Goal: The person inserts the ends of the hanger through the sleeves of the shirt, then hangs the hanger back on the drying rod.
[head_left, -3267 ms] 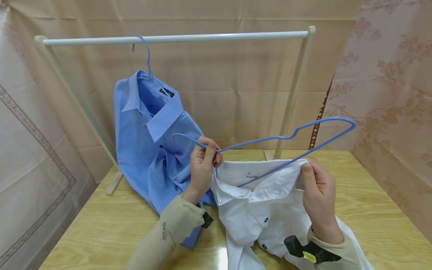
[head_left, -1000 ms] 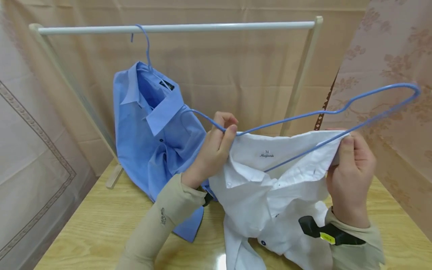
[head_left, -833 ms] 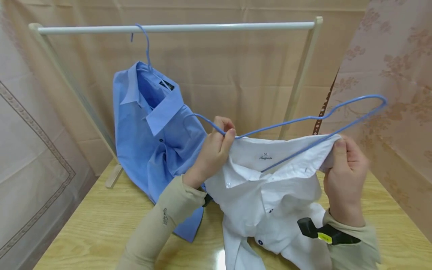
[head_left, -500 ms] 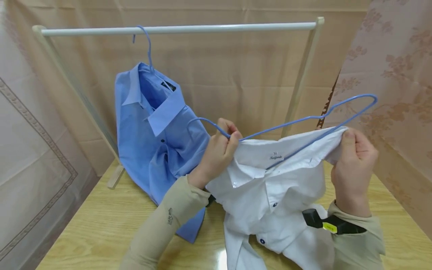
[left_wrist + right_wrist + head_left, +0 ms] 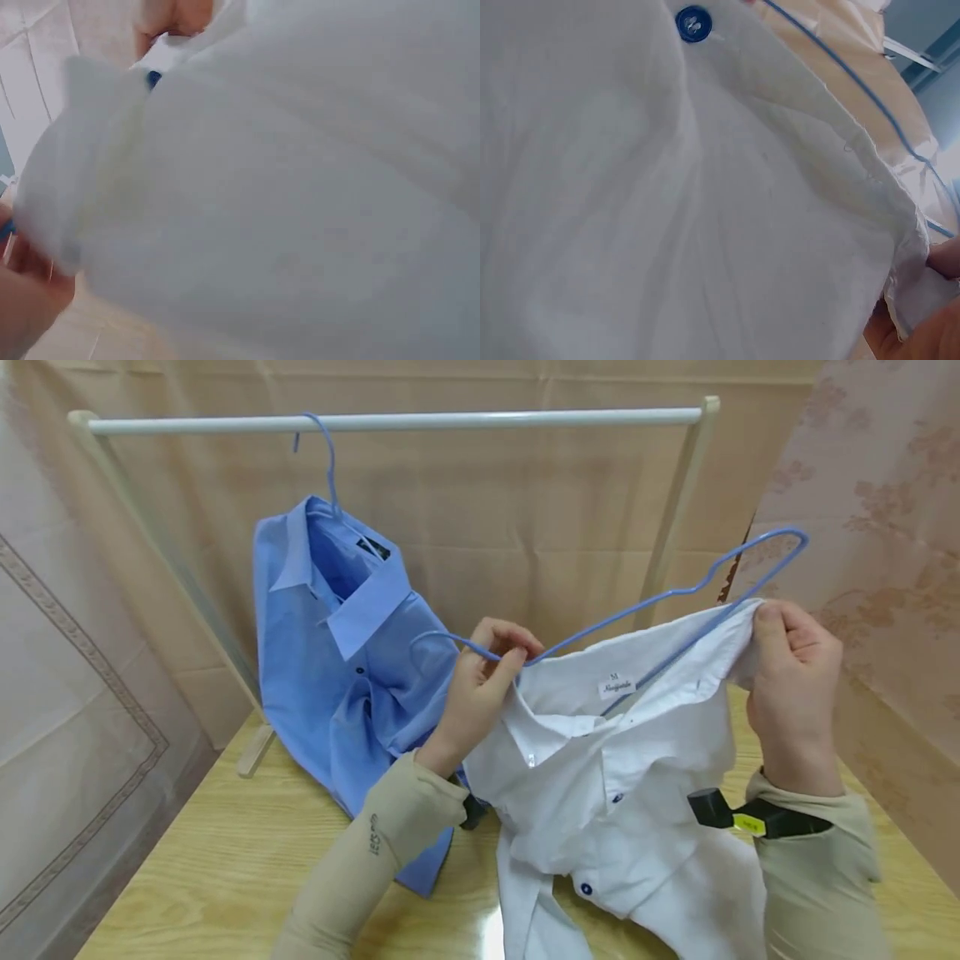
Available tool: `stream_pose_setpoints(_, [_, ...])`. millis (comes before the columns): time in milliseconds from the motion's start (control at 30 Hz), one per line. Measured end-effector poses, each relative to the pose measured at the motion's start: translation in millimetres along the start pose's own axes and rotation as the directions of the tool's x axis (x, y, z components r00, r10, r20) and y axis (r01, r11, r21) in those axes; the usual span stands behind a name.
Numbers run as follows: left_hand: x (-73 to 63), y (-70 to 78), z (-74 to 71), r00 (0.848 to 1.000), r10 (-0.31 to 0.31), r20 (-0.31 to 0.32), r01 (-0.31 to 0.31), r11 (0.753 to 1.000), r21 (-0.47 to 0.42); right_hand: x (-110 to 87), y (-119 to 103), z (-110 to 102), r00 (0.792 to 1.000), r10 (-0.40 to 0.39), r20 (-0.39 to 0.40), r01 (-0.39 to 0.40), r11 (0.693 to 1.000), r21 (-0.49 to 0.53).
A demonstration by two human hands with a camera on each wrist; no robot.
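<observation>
My left hand (image 5: 483, 693) pinches a blue wire hanger (image 5: 637, 607) by its neck, the hook pointing left. The hanger's bare right end sticks up above a white button-up shirt (image 5: 555, 827). Its lower rod runs down into the shirt's neck opening, where cloth hides the rest. My right hand (image 5: 798, 693) grips the right side of the shirt's collar (image 5: 675, 689) between thumb and curled fingers, stretching it sideways. In the right wrist view, white cloth with a dark blue button (image 5: 694, 24) fills most of the picture. White cloth blocks much of the left wrist view.
A blue shirt (image 5: 300, 643) hangs on another blue hanger (image 5: 331, 460) from the white rail (image 5: 487, 421) of a garment rack, left of my hands. The rack's foot (image 5: 257, 750) stands on a wooden table (image 5: 187, 877). Beige cloth (image 5: 525, 527) hangs behind.
Over the whole span both hands have moved up and right with hanger and shirt. In the last second, the hanger's free end has swung left and upward, and my right hand has raised the collar.
</observation>
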State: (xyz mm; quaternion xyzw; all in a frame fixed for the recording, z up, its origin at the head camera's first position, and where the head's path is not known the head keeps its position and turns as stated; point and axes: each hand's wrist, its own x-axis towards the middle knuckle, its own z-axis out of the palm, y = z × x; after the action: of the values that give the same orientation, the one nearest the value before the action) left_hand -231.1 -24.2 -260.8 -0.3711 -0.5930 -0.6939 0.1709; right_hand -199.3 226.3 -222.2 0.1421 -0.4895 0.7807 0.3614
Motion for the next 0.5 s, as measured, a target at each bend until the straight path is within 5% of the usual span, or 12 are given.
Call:
stream_pose_setpoints(100, [-0.2,2.5,-2.0,0.995,-0.049,0.082,0.054,0.996,-0.066,0.3,1.7,-4.2,1.000,0.009,0.021,-0.009,1.000,-0.015])
stream_pose_setpoints(267, [4.5,5.6,-4.3,0.955,-0.157,0.253,0.146,0.987,0.060,3.3,-2.7,-5.6,1.000,-0.012,0.022,0.015,0.993,-0.119])
stream_pose_setpoints(500, [11.3,8.9,-12.1,0.933,-0.217,0.288,0.164,0.966,0.198,10.3,-5.6,-3.8,0.997,-0.064,-0.041,0.056,0.983,-0.175])
